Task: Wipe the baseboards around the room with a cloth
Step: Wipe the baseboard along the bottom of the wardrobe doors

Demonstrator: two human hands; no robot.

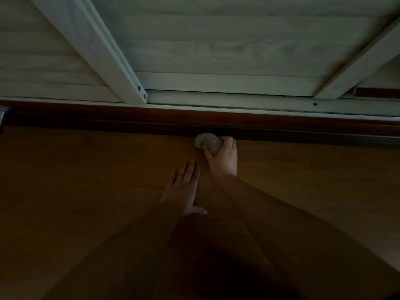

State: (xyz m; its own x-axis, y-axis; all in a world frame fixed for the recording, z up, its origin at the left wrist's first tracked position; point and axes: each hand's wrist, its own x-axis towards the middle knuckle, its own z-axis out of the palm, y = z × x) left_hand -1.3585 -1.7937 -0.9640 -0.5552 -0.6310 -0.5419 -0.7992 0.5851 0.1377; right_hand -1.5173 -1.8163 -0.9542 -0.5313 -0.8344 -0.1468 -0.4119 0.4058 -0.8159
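Observation:
A dark reddish-brown baseboard runs across the view from left to right, under pale sliding doors. My right hand grips a bunched grey textured cloth and presses it against the foot of the baseboard near the middle. My left hand lies flat on the wooden floor just behind and to the left of it, fingers stretched out, holding nothing. The scene is dim.
Pale wood-grain sliding doors with white frames stand above the baseboard in a white track. Brown wooden floor fills the lower half. A small metallic object shows at the left edge.

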